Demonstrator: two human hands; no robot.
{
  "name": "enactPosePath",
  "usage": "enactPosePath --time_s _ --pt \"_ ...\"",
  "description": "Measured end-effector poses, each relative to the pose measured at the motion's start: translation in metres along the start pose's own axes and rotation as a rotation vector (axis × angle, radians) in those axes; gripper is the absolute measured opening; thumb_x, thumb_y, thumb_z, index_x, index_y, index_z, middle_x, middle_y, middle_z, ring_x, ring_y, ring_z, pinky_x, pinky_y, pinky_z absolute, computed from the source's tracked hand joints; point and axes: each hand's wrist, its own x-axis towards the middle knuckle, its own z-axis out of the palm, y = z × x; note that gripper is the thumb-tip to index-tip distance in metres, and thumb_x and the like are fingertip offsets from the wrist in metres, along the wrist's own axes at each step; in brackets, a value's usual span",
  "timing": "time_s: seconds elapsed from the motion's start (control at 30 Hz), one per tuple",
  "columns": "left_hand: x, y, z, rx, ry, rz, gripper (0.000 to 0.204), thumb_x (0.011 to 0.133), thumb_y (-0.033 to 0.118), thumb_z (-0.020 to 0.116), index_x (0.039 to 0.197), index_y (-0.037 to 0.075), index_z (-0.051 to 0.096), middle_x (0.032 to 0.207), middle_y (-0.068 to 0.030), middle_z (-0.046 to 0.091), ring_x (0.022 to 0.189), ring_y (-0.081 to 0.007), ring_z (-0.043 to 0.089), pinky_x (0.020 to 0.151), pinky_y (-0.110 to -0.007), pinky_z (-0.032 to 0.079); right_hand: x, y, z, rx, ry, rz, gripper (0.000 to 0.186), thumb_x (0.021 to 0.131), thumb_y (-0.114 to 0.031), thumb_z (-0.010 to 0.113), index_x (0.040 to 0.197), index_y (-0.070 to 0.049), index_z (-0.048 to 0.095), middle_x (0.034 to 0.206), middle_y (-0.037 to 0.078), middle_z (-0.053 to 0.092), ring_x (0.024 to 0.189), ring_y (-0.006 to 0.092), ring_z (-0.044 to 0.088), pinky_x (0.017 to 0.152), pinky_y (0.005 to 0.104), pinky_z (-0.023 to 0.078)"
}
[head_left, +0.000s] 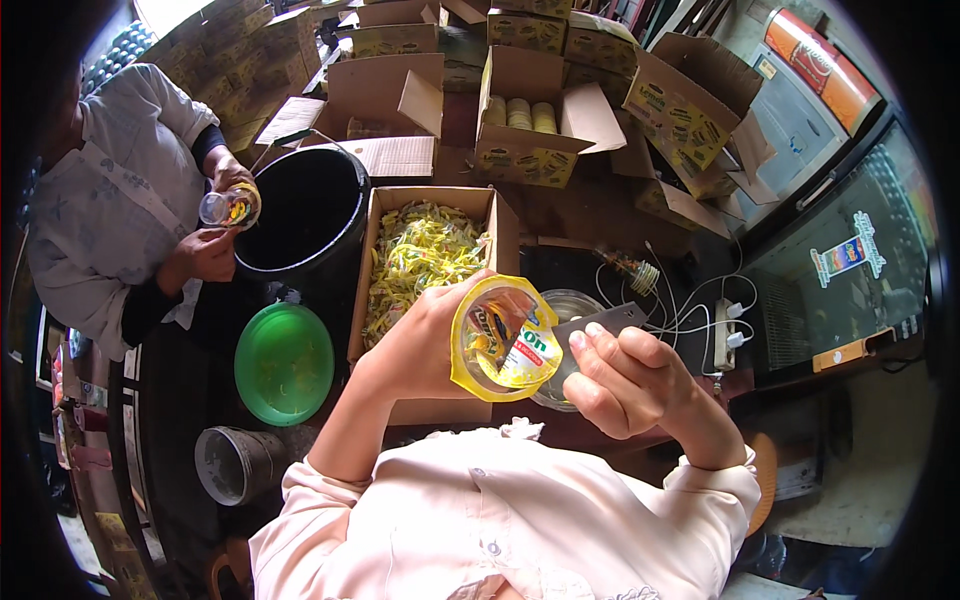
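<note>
A clear plastic cup (490,330) with a yellow printed label and yellow rim is tilted in front of my chest, its open mouth facing up. My left hand (425,335) wraps round its left side. In my right hand (630,378) a flat grey metal blade (605,320) is pinched between thumb and fingers, and its left end meets the cup's right side. Whether the blade's edge cuts into the label cannot be seen. Behind the cup, partly hidden, is a round clear container (570,305).
Beyond my hands stands a cardboard box (505,230) heaped with yellow label scraps (430,245). Left of it are a black bucket (300,205), a green basin (285,365) and a grey pail (235,468). A co-worker (110,190) handles another cup. A power strip (722,335) with cables lies right.
</note>
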Motion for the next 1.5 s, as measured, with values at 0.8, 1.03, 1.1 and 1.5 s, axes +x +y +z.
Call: enactPosePath --time_s 0.8,1.03,1.1,1.5 --pt "-0.008 0.004 -0.002 -0.026 -0.031 -0.065 0.074 0.047 0.025 0.081 0.108 0.001 0.048 0.098 -0.0115 0.058 0.089 -0.0258 0.057 0.079 -0.034 0.043 0.011 -0.001 0.007 -0.051 0.128 0.010 0.008 0.077 -0.006 0.051 0.075 -0.006 0.043 0.058 0.002 0.057 0.056 0.0091 0.056 0.069 0.0207 0.036" --pt "-0.001 0.014 -0.002 -0.142 -0.113 -0.066 0.067 0.048 0.022 0.079 0.105 0.001 0.050 0.093 -0.0114 0.059 0.085 -0.0251 0.058 0.077 -0.032 0.045 0.005 -0.007 0.010 0.022 0.058 0.010 0.017 0.077 -0.012 0.058 0.076 -0.009 0.041 0.070 0.009 0.063 0.065 0.0146 0.063 0.063 0.0230 0.031" --pt "-0.001 0.013 -0.002 -0.203 -0.126 -0.070 0.067 0.048 0.021 0.079 0.105 0.001 0.050 0.092 -0.0115 0.059 0.084 -0.0248 0.059 0.076 -0.031 0.045 0.005 -0.008 0.011 0.019 0.063 0.007 0.017 0.077 -0.011 0.058 0.077 -0.009 0.041 0.068 0.007 0.062 0.065 0.0141 0.063 0.063 0.0229 0.031" --pt "0.002 0.005 0.000 -0.504 -0.304 -0.069 0.070 0.048 0.019 0.079 0.107 -0.003 0.048 0.090 -0.0094 0.059 0.079 -0.0154 0.057 0.075 -0.027 0.045 -0.001 -0.007 0.014 0.038 0.090 -0.055 0.020 0.075 -0.008 0.059 0.080 -0.009 0.040 0.066 0.005 0.062 0.065 0.0132 0.063 0.066 0.0215 0.031"
